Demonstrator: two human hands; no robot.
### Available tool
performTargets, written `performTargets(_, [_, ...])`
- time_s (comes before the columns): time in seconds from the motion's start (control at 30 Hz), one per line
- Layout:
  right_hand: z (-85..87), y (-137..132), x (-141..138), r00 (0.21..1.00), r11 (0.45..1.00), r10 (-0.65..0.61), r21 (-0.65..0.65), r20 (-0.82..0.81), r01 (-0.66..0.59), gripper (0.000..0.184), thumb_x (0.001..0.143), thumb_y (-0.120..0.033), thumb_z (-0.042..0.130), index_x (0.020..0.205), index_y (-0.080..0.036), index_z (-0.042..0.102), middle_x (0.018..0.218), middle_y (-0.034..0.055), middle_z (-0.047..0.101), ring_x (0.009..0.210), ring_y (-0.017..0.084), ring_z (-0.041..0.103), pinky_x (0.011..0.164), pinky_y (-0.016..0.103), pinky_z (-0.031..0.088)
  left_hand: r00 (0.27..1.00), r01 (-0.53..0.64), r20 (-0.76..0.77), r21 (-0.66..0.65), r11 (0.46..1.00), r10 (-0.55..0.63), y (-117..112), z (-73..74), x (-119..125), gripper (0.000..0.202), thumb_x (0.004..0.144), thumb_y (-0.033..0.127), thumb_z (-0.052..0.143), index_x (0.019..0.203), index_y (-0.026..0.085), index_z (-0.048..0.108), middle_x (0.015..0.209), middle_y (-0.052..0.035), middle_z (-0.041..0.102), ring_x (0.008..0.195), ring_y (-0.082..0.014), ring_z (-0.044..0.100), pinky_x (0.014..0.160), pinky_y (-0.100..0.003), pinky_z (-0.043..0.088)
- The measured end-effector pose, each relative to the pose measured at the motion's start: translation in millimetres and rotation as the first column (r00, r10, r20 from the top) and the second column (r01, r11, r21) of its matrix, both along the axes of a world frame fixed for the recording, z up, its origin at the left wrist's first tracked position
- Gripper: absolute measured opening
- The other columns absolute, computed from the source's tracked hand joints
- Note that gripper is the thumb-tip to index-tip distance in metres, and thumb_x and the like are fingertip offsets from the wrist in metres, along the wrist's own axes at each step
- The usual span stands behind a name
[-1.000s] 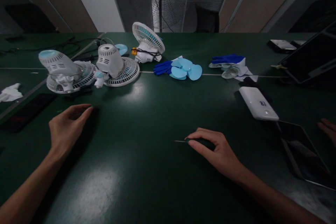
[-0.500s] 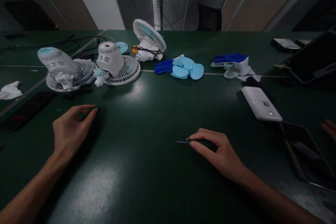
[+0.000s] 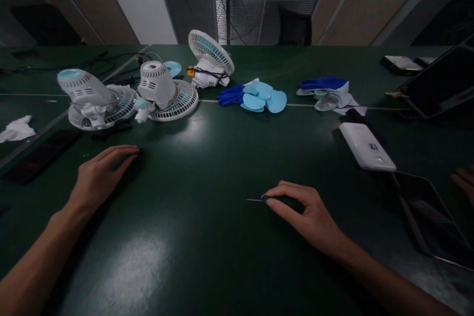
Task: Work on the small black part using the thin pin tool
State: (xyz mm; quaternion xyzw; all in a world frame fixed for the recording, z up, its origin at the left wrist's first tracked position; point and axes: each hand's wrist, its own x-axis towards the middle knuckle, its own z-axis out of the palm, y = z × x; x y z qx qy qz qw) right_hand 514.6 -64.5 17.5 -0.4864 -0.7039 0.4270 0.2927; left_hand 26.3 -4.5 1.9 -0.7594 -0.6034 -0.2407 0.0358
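My right hand (image 3: 309,215) rests on the dark green tabletop (image 3: 207,158), closed round a small screwdriver (image 3: 292,202) with a dark handle. Its thin metal shaft points left, low over the table. On the left, my left hand (image 3: 99,175) is pinched at the fingertips near the tabletop. Whatever dark, tiny thing lies between those fingertips is too small to make out. Beyond that hand lie two white desk fan bodies with round grilles, a tilted fan (image 3: 89,98) and another fan (image 3: 159,91).
A third white fan (image 3: 211,59) stands at the back. Right of it are a light-blue fan blade (image 3: 263,96) and blue-and-white gloves (image 3: 326,89). A white power bank (image 3: 366,145) and a dark phone (image 3: 433,217) lie at right, near another person's hand (image 3: 464,182). A dark phone-like slab (image 3: 40,155) lies left.
My left hand has shifted slightly, its wrist lower and its fingers a little straighter at the same spot. My right hand and the screwdriver stay almost where they were.
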Motion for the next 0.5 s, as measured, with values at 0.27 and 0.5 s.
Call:
performTargets(0.27, [-0.9, -0.5, -0.1, 1.0, 1.0, -0.002, 0.009, 0.014, 0.002, 0.016, 0.098, -0.035, 0.065, 0.104, -0.027, 0.078, 0.092, 0.0019, 0.073, 0.083, 0.02, 0.069, 0.072, 0.033, 0.05, 0.998, 0.046, -0.04, 0.01, 0.999, -0.046, 2.2, -6.2, -37.8, 0.037, 0.097, 0.049, 0.054, 0.117, 0.023, 0.071, 0.125, -0.0052, 0.073, 0.111, -0.0231, 0.071, 0.106, -0.037, 0.052])
performTargets(0.5, [-0.2, -0.8, 0.3, 1.0, 1.0, 0.011, -0.016, 0.009, -0.01, 0.016, 0.099, -0.035, 0.065, 0.105, -0.027, 0.077, 0.093, 0.0016, 0.072, 0.085, 0.019, 0.068, 0.073, 0.032, 0.05, 0.994, -0.043, -0.097, 0.02, 0.999, 0.045, -1.3, -4.6, -70.4, 0.04, 0.095, 0.052, 0.052, 0.116, 0.024, 0.072, 0.124, -0.0055, 0.074, 0.11, -0.0262, 0.071, 0.1, -0.04, 0.054])
